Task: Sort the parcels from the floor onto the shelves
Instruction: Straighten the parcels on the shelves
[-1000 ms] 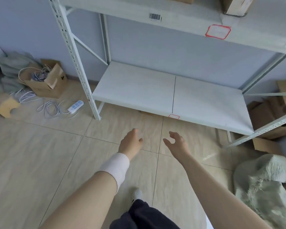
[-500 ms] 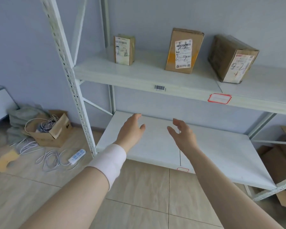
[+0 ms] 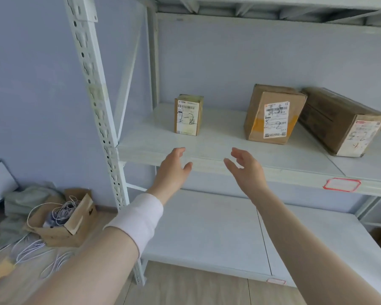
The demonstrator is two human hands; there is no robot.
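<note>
Head view shows three parcels standing on the white middle shelf board (image 3: 218,142). There is a small upright brown cardboard box (image 3: 188,115) with 2-2 handwritten on its label, a taller brown cardboard box with a yellow band (image 3: 273,115), and a long brown cardboard box (image 3: 343,122) lying on its side with its label end toward me. The last two sit close together, and I cannot tell whether they touch.

My left hand (image 3: 174,170) and right hand (image 3: 246,170) hover just in front of that shelf's front edge. The palms face each other and the fingers are loosely spread, holding nothing. The small box lies beyond and above the gap between them, nearer the left hand, with its long axis vertical. The other two parcels are off to the right, past the right hand.

I see no parcel on the floor from here, so I judge the next pickup lies below this frame.

Further out are a white wristband (image 3: 139,219) on my left forearm, the bare lower shelf board (image 3: 207,227), the perforated white steel upright (image 3: 97,106) and a red-bordered label (image 3: 341,184) on the shelf edge. An open cardboard carton of white cables (image 3: 62,223) sits on the floor to the left.
</note>
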